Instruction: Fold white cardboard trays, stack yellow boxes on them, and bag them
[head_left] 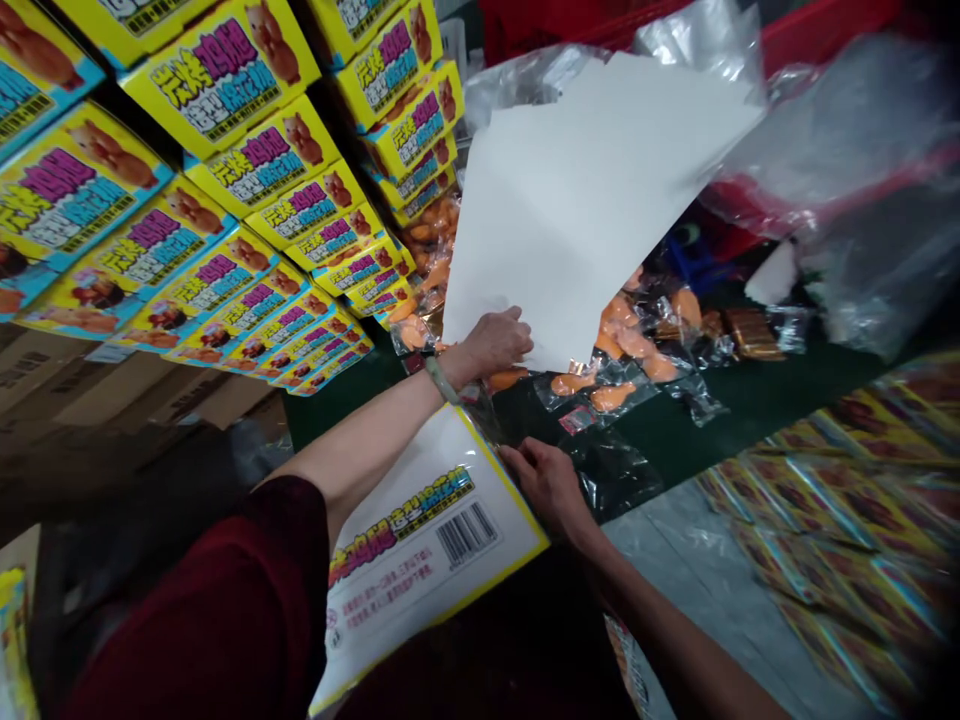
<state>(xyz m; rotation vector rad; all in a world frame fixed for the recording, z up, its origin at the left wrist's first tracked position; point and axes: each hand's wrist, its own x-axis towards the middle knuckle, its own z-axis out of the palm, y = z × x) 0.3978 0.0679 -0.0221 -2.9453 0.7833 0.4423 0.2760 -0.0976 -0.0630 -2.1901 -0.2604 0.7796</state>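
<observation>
My left hand [495,342], a bracelet at its wrist, rests over the lower corner of a stack of white sheets [555,200]. Its fingers are curled, and whatever they may hold is hidden. Below it, my right hand [547,485] is closed at the top edge of a printed bag [405,560], white with a yellow border, coloured lettering and a barcode. The bag lies tilted in front of my body, partly behind my left forearm. Under and beside the sheets are orange drumstick-shaped pieces [615,397] in clear wrappers.
Yellow printed boxes [225,80] are stacked high at the left, above brown cartons [60,390]. Clear plastic bags [862,130] hang over a red crate [810,30] at the back right. Several colourful flat packs [840,500] lie in rows at the lower right.
</observation>
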